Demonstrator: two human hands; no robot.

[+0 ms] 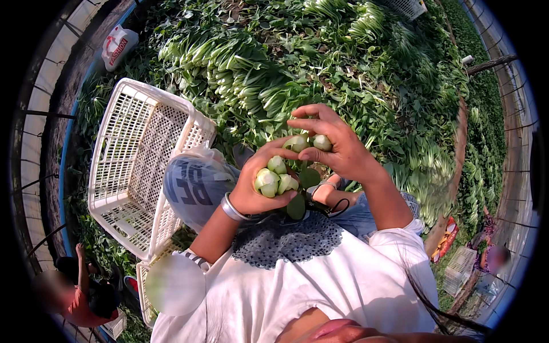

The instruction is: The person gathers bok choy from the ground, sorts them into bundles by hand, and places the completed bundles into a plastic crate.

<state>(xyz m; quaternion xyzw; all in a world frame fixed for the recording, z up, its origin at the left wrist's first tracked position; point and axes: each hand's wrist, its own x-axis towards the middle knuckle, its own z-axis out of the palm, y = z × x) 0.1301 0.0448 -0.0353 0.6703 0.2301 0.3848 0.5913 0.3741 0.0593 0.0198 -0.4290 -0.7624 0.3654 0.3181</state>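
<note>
Several pale green stem ends of leafy greens (272, 179) sit in my left hand (253, 184), which has a silver bangle at the wrist and its fingers curled round them. Beyond its index finger, another stem end (297, 143) touches the fingertips. My right hand (339, 143) is beside it, thumb and fingers curved around one more pale stem end (321, 142). Round green leaves (296, 206) hang below my hands, over my lap. The rest of the held plants is hidden by my hands.
A white plastic crate (124, 141) lies tilted at my left, with another crate (143, 296) behind it. Rows of cut leafy greens (240, 81) cover the ground ahead. A white plastic bag (120, 47) lies at the upper left. One person (85, 300) is at lower left, another (487, 257) at lower right.
</note>
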